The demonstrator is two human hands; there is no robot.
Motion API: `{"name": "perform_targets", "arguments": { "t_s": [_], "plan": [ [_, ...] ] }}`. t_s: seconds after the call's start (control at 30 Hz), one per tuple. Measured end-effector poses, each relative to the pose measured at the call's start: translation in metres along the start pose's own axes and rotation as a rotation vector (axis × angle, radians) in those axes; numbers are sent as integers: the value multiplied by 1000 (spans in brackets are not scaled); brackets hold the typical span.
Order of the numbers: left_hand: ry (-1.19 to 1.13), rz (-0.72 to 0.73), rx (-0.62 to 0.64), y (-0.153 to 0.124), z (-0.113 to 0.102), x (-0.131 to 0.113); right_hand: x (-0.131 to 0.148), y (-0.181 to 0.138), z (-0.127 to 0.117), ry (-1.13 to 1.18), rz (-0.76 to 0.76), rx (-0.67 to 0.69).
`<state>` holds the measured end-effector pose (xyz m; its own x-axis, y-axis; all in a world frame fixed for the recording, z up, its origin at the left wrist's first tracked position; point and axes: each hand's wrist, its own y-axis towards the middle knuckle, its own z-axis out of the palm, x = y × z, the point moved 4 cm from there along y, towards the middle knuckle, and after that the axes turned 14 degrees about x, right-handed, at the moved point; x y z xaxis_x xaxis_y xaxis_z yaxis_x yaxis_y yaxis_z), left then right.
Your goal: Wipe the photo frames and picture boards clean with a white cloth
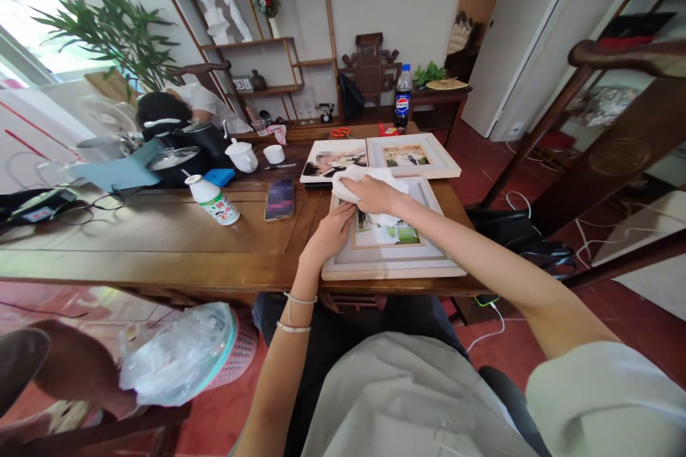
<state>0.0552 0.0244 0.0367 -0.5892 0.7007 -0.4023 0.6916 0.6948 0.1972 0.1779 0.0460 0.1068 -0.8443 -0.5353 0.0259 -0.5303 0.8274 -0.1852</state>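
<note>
A white picture frame (pixel 394 268) with a photo in it lies flat at the table's front edge before me. On its left side rests my left hand (pixel 333 228), fingers stretched out along the border, with two thin bangles at the wrist. My right hand (pixel 372 194) is closed on a white cloth (pixel 348 182), pressed against the upper left part of this frame. The cloth and my hand hide part of the photo. Just behind lie a second white picture frame (pixel 447 161) and a photo panel (pixel 316 157).
Left on the wooden table (pixel 257 253) are a phone (pixel 279 200), a white bottle (pixel 214 201), a lidded white cup (pixel 242 156) and a dark pot (pixel 174 161). A cola bottle (pixel 402 100) and orange-handled scissors (pixel 341 133) stand farther back. A bag-lined basket (pixel 236 353) is below left.
</note>
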Motion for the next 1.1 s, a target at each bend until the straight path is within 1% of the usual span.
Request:
{"name": "perform_targets", "arguments": {
  "t_s": [0.1,0.3,0.37,0.43,0.5,0.57,0.67,0.73,0.8,0.87,0.9,1.0,1.07,1.1],
  "plan": [
    [-7,-19,-1,0,1,2,-13,-17,1,-24,77,26],
    [-9,-41,11,0,3,2,-69,-68,-1,-72,284,107],
    [-6,-49,9,0,3,2,-73,-78,1,-124,286,87],
    [-7,-56,3,0,3,2,-61,-86,6,-194,214,57],
    [-8,-64,2,1,3,3,-37,-97,14,-232,103,39],
    [-4,-71,10,3,2,4,-10,-113,22,-199,-13,23],
    [9,-71,33,7,1,6,24,-143,27,-78,-201,-5],
    [14,-69,38,10,-1,7,37,-160,29,-16,-319,-32],
    [13,-68,33,11,-2,8,37,-168,32,-1,-379,-60],
    [10,-63,24,10,-3,7,26,-165,37,-33,-374,-74],
    [6,-59,19,10,-3,6,17,-161,40,-62,-348,-76],
    [-18,-46,7,8,-4,4,-25,-137,43,-173,-185,-87],
    [-38,-51,4,7,-3,3,-53,-118,39,-244,-62,-122],
    [-46,-57,2,6,-3,3,-64,-110,36,-273,-23,-145]
  ]
}}
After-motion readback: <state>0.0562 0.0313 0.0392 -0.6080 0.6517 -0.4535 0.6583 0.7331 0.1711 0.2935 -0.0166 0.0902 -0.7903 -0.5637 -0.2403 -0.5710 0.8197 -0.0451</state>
